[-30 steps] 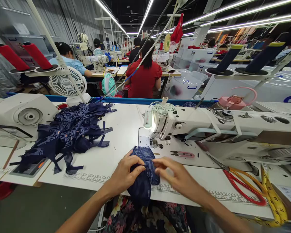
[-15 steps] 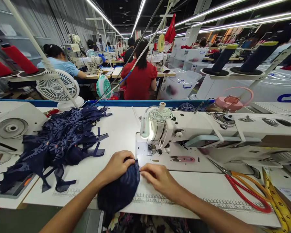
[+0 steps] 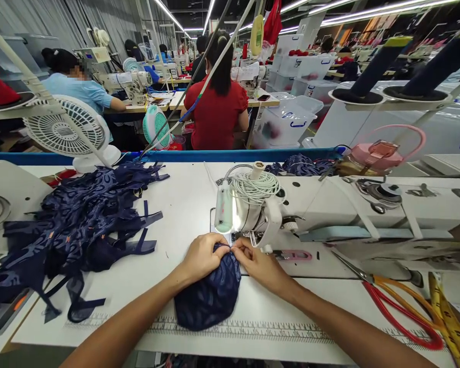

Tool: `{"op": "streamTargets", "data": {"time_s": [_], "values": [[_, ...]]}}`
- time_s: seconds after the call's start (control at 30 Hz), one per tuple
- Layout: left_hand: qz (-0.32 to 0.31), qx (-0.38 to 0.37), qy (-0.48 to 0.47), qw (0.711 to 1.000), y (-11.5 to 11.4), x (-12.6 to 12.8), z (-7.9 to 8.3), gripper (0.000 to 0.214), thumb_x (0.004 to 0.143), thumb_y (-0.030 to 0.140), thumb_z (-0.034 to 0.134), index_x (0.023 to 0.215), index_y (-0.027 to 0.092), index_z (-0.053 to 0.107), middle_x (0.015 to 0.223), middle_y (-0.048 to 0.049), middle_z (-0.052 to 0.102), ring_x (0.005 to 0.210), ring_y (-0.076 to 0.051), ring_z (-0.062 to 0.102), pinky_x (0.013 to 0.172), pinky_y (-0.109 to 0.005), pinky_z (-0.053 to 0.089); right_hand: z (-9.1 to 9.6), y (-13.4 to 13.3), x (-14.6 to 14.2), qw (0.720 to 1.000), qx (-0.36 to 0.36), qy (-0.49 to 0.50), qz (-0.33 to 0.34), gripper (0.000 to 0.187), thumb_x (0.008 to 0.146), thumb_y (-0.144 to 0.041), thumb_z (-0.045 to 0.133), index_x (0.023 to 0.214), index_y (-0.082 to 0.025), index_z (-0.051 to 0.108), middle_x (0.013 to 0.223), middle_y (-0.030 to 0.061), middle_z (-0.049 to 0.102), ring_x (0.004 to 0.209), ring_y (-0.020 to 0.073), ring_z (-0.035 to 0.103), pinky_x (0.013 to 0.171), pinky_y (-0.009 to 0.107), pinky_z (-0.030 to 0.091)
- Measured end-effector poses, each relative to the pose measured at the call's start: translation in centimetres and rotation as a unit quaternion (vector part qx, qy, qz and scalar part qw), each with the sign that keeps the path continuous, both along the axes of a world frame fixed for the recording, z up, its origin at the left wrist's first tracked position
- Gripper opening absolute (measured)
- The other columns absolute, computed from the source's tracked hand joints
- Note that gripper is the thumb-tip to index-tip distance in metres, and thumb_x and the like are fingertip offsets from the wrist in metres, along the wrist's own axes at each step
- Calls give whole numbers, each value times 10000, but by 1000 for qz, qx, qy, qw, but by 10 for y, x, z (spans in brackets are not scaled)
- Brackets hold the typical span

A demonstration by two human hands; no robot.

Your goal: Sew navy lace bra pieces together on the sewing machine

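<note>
A navy patterned fabric piece, rounded like a bra cup [image 3: 209, 296], lies on the white table in front of the sewing machine [image 3: 253, 204]. My left hand [image 3: 205, 258] pinches its upper edge between thumb and fingers. Close beside it, my right hand [image 3: 258, 263] grips the same edge at the top right corner. Both sets of fingertips nearly meet just before the needle area, where the machine's lamp shines. The presser foot is partly hidden behind my fingers. Left of my hands is a heap of navy lace pieces with straps [image 3: 95, 220].
Pink thread snips [image 3: 293, 255] lie on the machine bed. Scissors with red and orange handles [image 3: 402, 306] and a yellow tape measure [image 3: 450, 322] rest at the right. A printed ruler [image 3: 276, 329] runs along the front edge. A white fan [image 3: 69, 125] stands behind the heap; co-workers sit beyond.
Both hands have moved forward with the fabric, up to the needle area. My right fingertips have closed on the fabric edge beside the left ones. The view has shifted somewhat.
</note>
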State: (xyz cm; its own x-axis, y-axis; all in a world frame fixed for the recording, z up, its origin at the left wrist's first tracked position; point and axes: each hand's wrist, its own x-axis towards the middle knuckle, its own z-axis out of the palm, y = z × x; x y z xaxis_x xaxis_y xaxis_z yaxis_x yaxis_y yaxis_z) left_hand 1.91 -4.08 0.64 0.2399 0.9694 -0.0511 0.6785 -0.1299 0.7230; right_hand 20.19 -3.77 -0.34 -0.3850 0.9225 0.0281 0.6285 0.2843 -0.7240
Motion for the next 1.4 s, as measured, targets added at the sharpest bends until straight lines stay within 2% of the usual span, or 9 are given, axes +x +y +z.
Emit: {"op": "streamTargets", "data": {"time_s": [0.1, 0.23, 0.37, 0.43, 0.67, 0.9, 1.07, 1.17, 1.4], "values": [[36, -10, 27, 999, 4, 4, -2, 122, 839, 300, 572, 850, 220, 663, 861, -10, 707, 785, -198, 634, 693, -274, 426, -5, 2, 2, 998, 49, -34, -4, 300, 943, -375, 416, 819, -216, 637, 576, -19, 559, 511, 137, 504, 504, 240, 356], [42, -8, 53, 998, 8, 8, -4, 99, 819, 299, 582, 814, 223, 647, 842, -8, 694, 766, -201, 627, 677, -277, 418, -9, -2, 12, 990, 118, -73, 6, 313, 972, -345, 396, 911, -205, 670, 777, 60, 680, 631, 165, 579, 581, 266, 386], [33, -6, 60, 998, 10, 8, -4, 100, 817, 300, 594, 837, 223, 653, 880, -18, 690, 802, -198, 634, 724, -273, 437, -17, -11, 22, 949, 277, -150, 22, 337, 1000, -380, 405, 990, -190, 684, 871, 95, 701, 732, 195, 623, 621, 286, 425], [30, -5, 62, 998, 10, 7, -3, 111, 828, 308, 591, 852, 223, 659, 902, -25, 689, 846, -202, 638, 758, -271, 447, -21, -15, 25, 933, 317, -168, 32, 339, 1005, -376, 406, 995, -189, 690, 875, 99, 698, 784, 211, 638, 639, 297, 449], [21, -8, 76, 997, 12, 7, -4, 145, 846, 308, 581, 916, 224, 676, 941, -38, 693, 898, -211, 645, 788, -263, 464, -22, -15, 25, 917, 350, -182, 50, 330, 1002, -335, 422, 1147, -170, 670, 1020, 132, 693, 984, 263, 633, 748, 357, 496], [17, 12, 66, 998, 10, 6, -4, 129, 836, 240, 547, 843, 223, 675, 836, -29, 686, 868, -218, 641, 772, -272, 461, -20, -17, 22, 909, 351, -213, 66, 321, 990, -274, 438, 1206, -162, 648, 1037, 113, 705, 907, 255, 649, 683, 352, 495], [27, 22, 49, 998, 10, 7, -8, 123, 829, 240, 550, 825, 227, 672, 797, -36, 678, 888, -236, 631, 776, -286, 457, -15, -16, 23, 919, 344, -182, 63, 308, 973, -262, 465, 1200, -179, 656, 1036, 110, 702, 916, 239, 651, 711, 343, 508], [32, 18, 46, 998, 13, 7, -12, 123, 827, 245, 549, 783, 219, 660, 745, -33, 655, 846, -226, 626, 759, -280, 452, -14, -16, 26, 920, 351, -162, 70, 292, 969, -267, 494, 1197, -187, 658, 1033, 102, 705, 920, 232, 649, 750, 347, 507], [38, 17, 49, 998, 20, 6, -19, 152, 812, 258, 542, 678, 208, 596, 661, -7, 592, 725, -187, 585, 672, -259, 434, -18, -16, 28, 912, 359, -185, 63, 306, 985, -311, 464, 1175, -184, 667, 959, 116, 711, 826, 236, 648, 672, 352, 474]]}}
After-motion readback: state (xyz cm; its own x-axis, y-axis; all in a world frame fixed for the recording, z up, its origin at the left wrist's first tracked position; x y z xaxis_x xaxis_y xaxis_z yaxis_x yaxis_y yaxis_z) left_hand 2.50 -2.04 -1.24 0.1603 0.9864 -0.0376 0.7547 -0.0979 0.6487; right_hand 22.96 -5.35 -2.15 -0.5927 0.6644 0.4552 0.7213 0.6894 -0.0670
